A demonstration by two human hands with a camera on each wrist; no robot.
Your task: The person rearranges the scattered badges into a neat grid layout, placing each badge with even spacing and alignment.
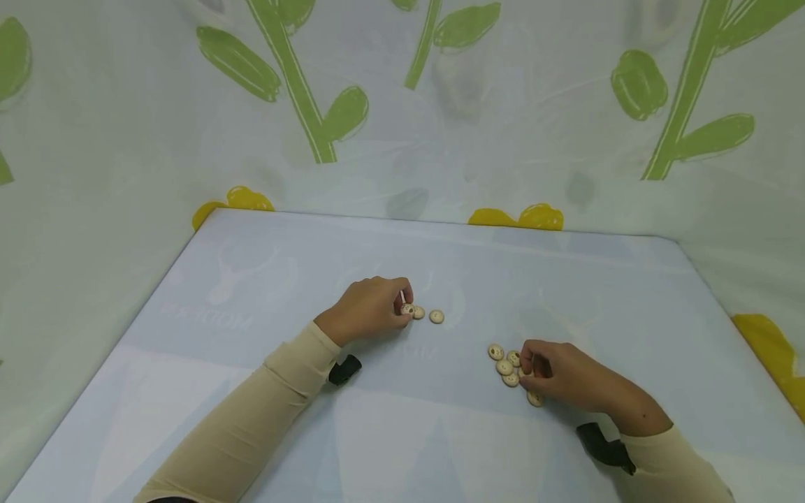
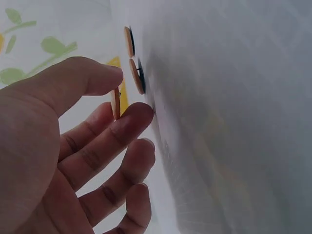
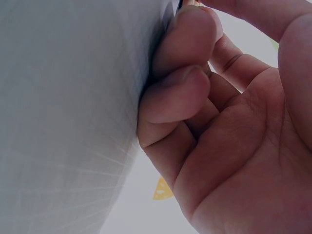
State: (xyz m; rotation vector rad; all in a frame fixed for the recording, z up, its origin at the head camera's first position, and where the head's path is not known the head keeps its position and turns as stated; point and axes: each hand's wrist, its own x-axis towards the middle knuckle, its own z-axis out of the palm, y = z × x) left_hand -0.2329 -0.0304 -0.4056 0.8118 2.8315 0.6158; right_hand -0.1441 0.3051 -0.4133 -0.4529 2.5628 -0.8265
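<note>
Some left fingers (image 2: pixel 134 117) pinch one button (image 2: pixel 115 105), right fingers (image 1: pixel 530 348) perhaps another button (image 1: pixel 523 372).

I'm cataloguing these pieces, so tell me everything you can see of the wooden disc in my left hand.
The wooden disc is round, thin and pale, with dark markings on its face, too small to read. Your left hand pinches it between thumb and fingers, raised off the pale tabletop. The left wrist view shows it nearly edge-on.

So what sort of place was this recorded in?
Probably a screened-off indoor tabletop setup: a pale, cloth-like backdrop printed with green leaves rises behind a flat, pale table bearing small, round, wooden-looking discs.
</note>
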